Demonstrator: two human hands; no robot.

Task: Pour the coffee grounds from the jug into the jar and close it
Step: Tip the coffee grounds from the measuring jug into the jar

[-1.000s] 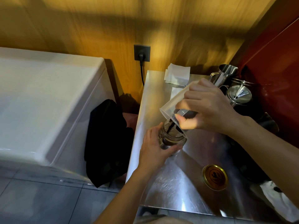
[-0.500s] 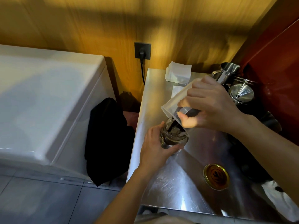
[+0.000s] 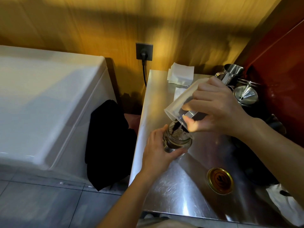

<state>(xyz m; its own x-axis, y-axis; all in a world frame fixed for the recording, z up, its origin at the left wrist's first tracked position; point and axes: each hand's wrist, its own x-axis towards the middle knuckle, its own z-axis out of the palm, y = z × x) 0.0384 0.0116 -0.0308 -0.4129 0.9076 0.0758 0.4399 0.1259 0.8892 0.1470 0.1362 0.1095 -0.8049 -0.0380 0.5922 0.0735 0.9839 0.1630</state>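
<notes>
with the left hand (image 3: 158, 155) gripping the jar (image 3: 177, 142) upright on the steel counter (image 3: 181, 191), the right hand (image 3: 213, 109) grasping the tilted jug (image 3: 181, 102) should keep its lip over the mouth, pouring slowly so the coffee grounds (image 3: 175, 127) don't spill.

A coffee-making corner of a café or kitchen: a scratched steel surface (image 3: 172, 191) stands against a wood-panelled wall (image 3: 98, 22), with steel pitchers (image 3: 232, 73) and a metal funnel (image 3: 246, 94) crowded at its far right, and a white chest freezer (image 3: 46, 99) to the left.
</notes>
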